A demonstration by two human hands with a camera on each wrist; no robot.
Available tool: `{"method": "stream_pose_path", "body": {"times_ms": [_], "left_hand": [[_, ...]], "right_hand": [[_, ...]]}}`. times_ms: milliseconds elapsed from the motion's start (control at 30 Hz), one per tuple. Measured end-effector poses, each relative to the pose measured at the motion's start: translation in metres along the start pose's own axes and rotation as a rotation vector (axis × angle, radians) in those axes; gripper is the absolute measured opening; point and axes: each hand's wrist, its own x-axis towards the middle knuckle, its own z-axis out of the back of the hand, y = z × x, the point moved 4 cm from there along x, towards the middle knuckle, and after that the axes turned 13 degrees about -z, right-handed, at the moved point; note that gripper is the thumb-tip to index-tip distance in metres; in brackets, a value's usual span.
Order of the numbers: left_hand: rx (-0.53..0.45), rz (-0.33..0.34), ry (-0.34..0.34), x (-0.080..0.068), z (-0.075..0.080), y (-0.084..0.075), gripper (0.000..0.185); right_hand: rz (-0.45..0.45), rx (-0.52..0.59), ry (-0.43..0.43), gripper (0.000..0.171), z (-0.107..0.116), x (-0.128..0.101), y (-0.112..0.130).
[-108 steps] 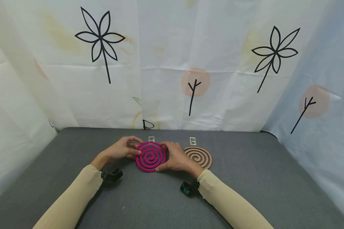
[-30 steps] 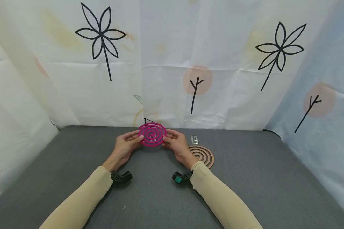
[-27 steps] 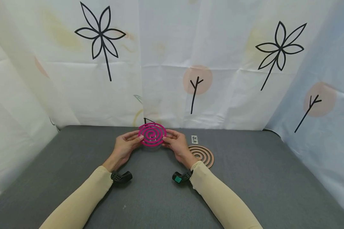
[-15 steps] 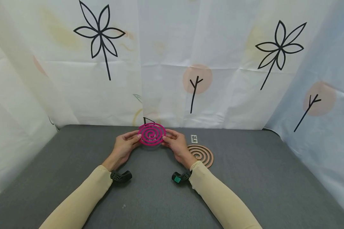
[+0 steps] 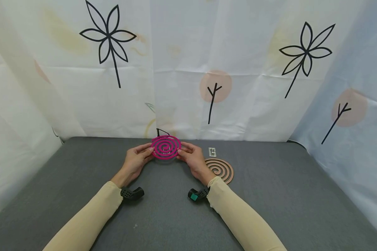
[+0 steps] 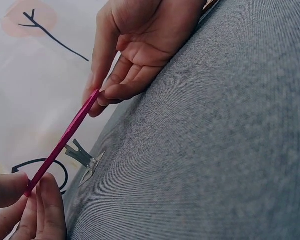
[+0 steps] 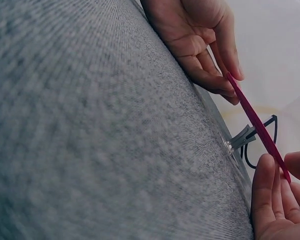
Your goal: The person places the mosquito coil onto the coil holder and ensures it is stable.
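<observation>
Curtain [image 5: 182, 108]: pale cloth backdrop behind the table, printed with black-outlined flowers, leafless twigs and peach circles.
Table [image 5: 163, 216]: grey, fabric-like top; the things sit near its far edge, between the far corners.
Sleeves [image 5: 84, 216]: cream, coming in from the near edge.
Left hand [image 5: 133, 159]: pinches the pink spiral's left rim between thumb and fingers, a narrow grip.
Right hand [image 5: 193, 158]: pinches the opposite rim the same way.
Pink spiral [image 6: 66, 136]: held up off the table, tilted, near the far edge and left of its middle. Judged as partway: it is at its stand but not let go.
Tan spiral [image 5: 216, 170]: flat, right of the far edge's middle, unheld; its part seems not yet begun.
Wrist devices [image 5: 132, 194]: black, one per wrist.
Pink spiral's stand [image 6: 81, 156]: small, upright-pronged, under the pink spiral; whether it bears weight, I cannot tell.
Second stand [image 5: 212, 152]: between the tan spiral and the far edge.
Markings: no brand or label is legible; a black D-like outline on the curtain may be just drawing.
</observation>
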Motion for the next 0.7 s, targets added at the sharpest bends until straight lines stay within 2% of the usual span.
{"method": "stream_pose_path", "body": {"times_ms": [700], "left_hand": [[0.027,0.03,-0.002,0.001,-0.0027,0.0003,0.047]], "right_hand": [[-0.001,-0.038,-0.009,0.043,-0.0004,-0.0025,0.0002]]}}
